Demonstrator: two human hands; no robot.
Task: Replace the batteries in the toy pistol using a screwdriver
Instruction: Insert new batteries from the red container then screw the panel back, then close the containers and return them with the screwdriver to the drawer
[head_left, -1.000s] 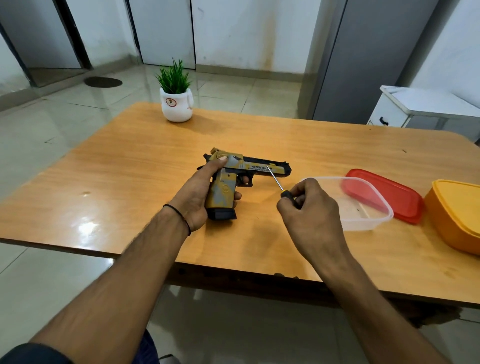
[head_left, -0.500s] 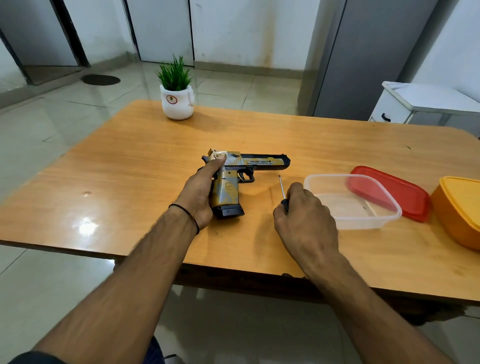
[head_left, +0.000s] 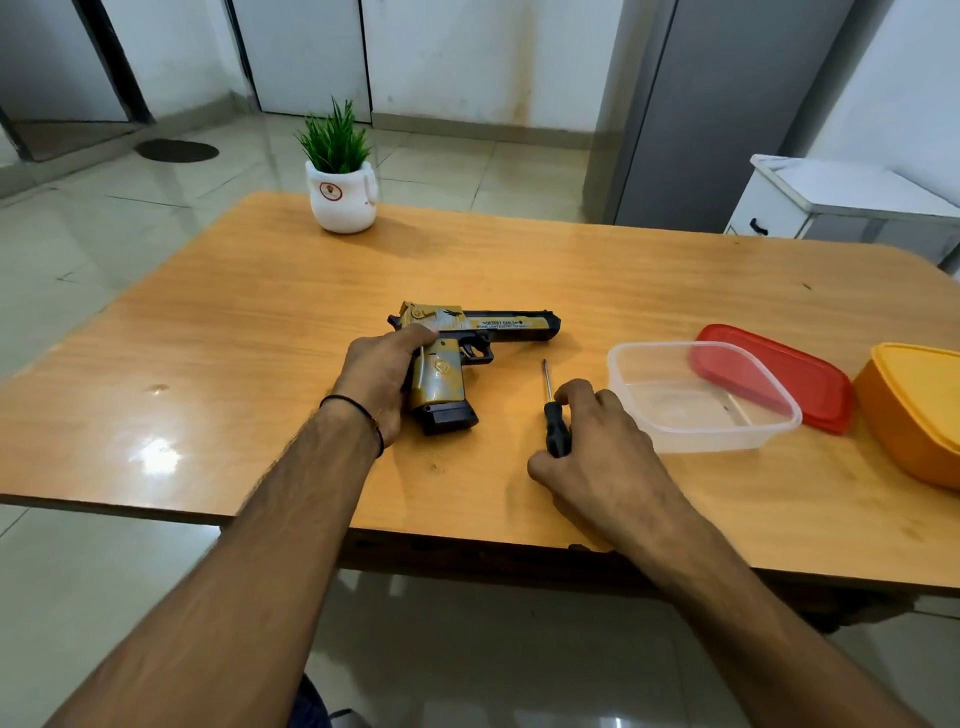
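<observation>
Count, left to right: 1 potted plant (head_left: 340, 179), 1 toy pistol (head_left: 467, 332), 1 screwdriver (head_left: 551, 410), 1 clear tub (head_left: 701, 415), 1 red lid (head_left: 810, 379), 1 orange tub (head_left: 919, 410). All were on the tabletop (head_left: 234, 364). 2 hands were in view.

Left hand (head_left: 384, 374): its fingers (head_left: 415, 335) were curled round the rear of the pistol and its grip. The pistol lay flat on its side, with the barrel running rightward away from those fingers and the black magazine base just right of the wrist. A dark band (head_left: 358, 413) sat on that wrist.

Right hand (head_left: 597, 452): its fingers (head_left: 574, 389) were bent loosely round the black screwdriver handle. The tool lay on the tabletop, its shaft pointing away from the fingertips, with the tip short of the barrel and apart from it.

The clear tub stood just right of the right fingers, the red lid leaning at its far corner and the orange tub beyond. The plant stood well beyond the left fingers. The left hand hid the back of the pistol's grip.
</observation>
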